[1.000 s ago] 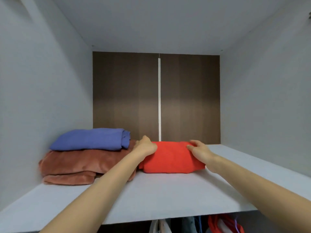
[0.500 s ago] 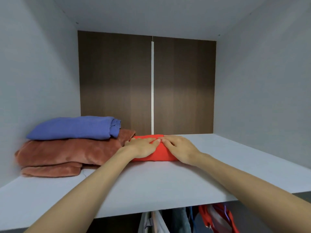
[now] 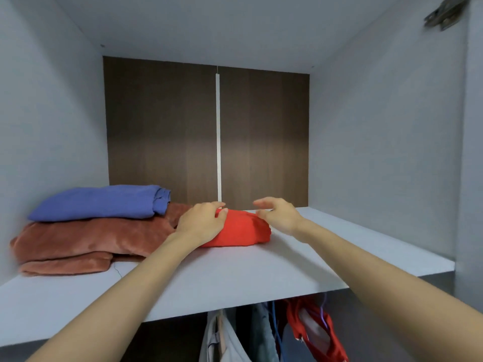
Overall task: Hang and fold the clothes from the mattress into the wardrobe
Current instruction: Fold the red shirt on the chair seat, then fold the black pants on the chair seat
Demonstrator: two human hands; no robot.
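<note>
A folded red garment [image 3: 241, 229] lies on the white wardrobe shelf [image 3: 235, 278], right beside a stack of folded clothes. My left hand [image 3: 201, 222] rests flat on the garment's left part with relaxed fingers. Just off its right end hovers my right hand [image 3: 278, 214], fingers loosely spread and holding nothing. The stack has a blue folded piece [image 3: 104, 202] on top of a rust-brown plush one [image 3: 86, 241].
The shelf sits in a white compartment with a dark wood back panel [image 3: 209, 137]. Below the shelf's front edge hang several garments, a pale one [image 3: 222, 338] and a red one [image 3: 316, 330] among them. Bare shelf extends to the right.
Both hands were pressed together on the red garment half a second ago. My right hand has since lifted off and moved right; my left hand stays on it.
</note>
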